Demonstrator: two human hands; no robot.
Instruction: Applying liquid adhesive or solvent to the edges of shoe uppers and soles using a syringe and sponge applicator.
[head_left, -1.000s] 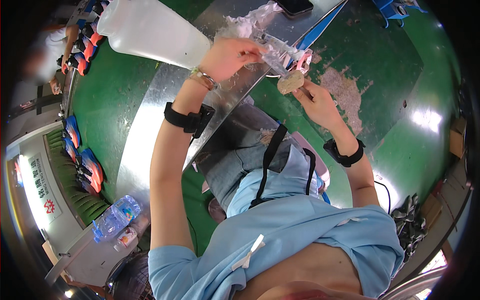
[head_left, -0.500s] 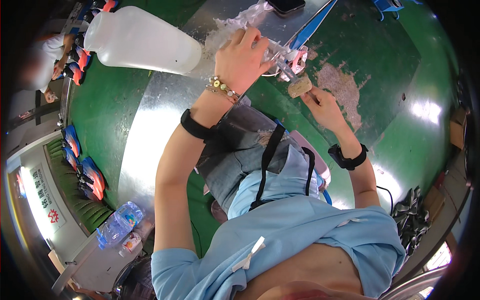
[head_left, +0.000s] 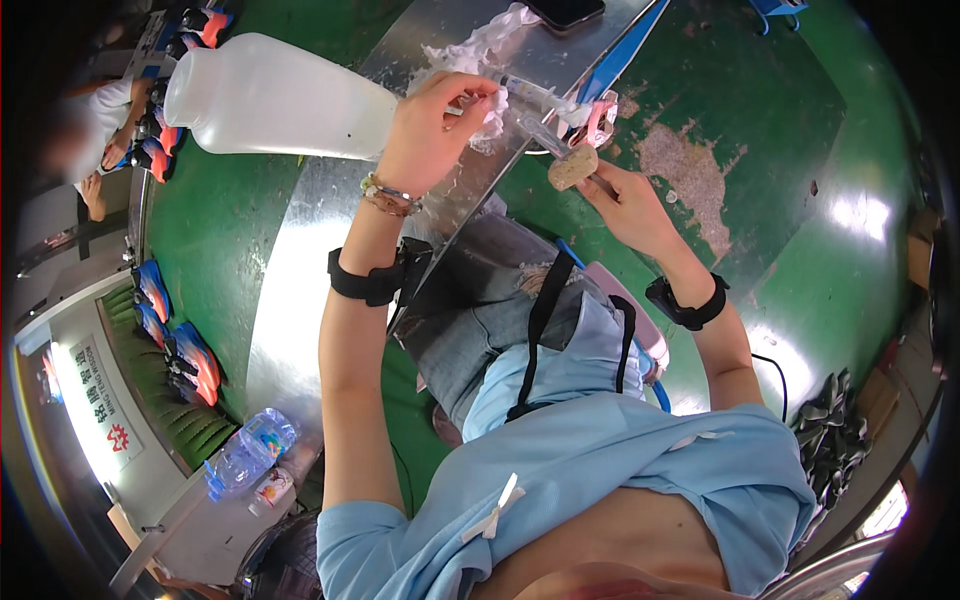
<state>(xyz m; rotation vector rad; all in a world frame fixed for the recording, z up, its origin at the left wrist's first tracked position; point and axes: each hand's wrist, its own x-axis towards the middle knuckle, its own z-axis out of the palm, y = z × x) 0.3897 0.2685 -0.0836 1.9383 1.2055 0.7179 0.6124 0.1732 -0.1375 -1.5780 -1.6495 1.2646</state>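
My left hand point(head_left: 432, 130) is over the steel bench, its fingers curled in a pinch around a small wad of crumpled white tissue-like material point(head_left: 493, 117). Held by my right hand point(head_left: 632, 205) just off the bench edge is a tool with a tan rounded block point(head_left: 572, 168) and a shiny flat strip point(head_left: 541, 133) pointing over the bench. I cannot tell its exact kind. More crumpled white material point(head_left: 480, 40) lies on the bench beyond my left hand. A pink and white object point(head_left: 602, 118) sits near the bench edge, partly hidden.
A big translucent white plastic jug point(head_left: 290, 100) is left of my left hand. A black phone point(head_left: 566, 12) lies at the far end of the steel bench point(head_left: 300, 230). A clear bottle point(head_left: 250, 452) is at lower left. Several shoes point(head_left: 193, 362) line the left side; a person point(head_left: 100, 130) works there.
My left hand has drawn back to the left, away from the tool, and the white wad now shows in its fingers. My right hand and the tool have shifted slightly left.
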